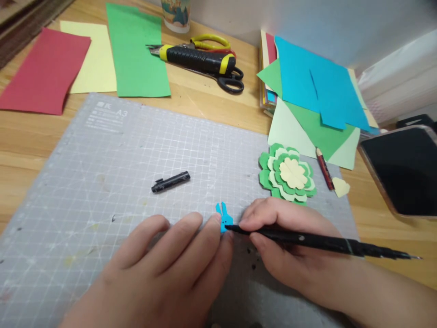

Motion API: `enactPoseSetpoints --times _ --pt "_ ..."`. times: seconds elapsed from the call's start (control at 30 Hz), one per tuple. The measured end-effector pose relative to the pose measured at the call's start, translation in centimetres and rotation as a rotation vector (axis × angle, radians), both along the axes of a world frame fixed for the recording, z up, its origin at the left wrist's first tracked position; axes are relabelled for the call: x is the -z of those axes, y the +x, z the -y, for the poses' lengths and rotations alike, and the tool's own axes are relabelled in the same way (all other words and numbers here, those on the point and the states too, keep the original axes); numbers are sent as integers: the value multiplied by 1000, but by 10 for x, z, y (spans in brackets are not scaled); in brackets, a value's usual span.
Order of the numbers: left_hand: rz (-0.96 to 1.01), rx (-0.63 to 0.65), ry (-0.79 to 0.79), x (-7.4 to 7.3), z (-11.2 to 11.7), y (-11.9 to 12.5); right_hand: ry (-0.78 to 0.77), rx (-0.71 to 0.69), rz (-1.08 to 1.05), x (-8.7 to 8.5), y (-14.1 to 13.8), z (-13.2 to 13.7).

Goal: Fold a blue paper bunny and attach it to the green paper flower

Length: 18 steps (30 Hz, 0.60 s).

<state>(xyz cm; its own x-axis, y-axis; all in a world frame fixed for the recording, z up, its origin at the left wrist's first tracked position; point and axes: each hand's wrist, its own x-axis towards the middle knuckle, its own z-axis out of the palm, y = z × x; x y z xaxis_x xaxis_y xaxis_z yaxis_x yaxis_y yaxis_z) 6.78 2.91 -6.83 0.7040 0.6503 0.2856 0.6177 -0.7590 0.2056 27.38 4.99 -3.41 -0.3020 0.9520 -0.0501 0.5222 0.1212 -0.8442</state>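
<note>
Between my fingertips is a small blue paper rabbit [227, 220] with two long ears and tiny dark dots on its face. My left hand [174, 259] pinches its lower left edge against the grey cutting mat [126, 159]. In my right hand [287, 246] is a slim black pen [307, 239], held low near its tip. The pen tip touches or hovers just over the rabbit's face; I cannot tell which. A black pen cap [170, 181] lies on the mat ahead of my left hand.
A layered green and cream paper flower [290, 173] sits beyond my right hand, near a short pencil [324, 168]. A phone [403, 168] lies at right. Behind are stacked blue sheets [317, 86], a utility knife [198, 59], scissors [232, 82], a cup [176, 16] and red paper [44, 73].
</note>
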Motion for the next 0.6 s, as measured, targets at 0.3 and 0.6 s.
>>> enactPoseSetpoints --times 0.3,0.6 --pt "-11 -26 -34 -4 0 4 -3 -15 9 1 1 0" --pt "-4 -23 -26 -4 -1 4 -11 18 -8 1 2 2"
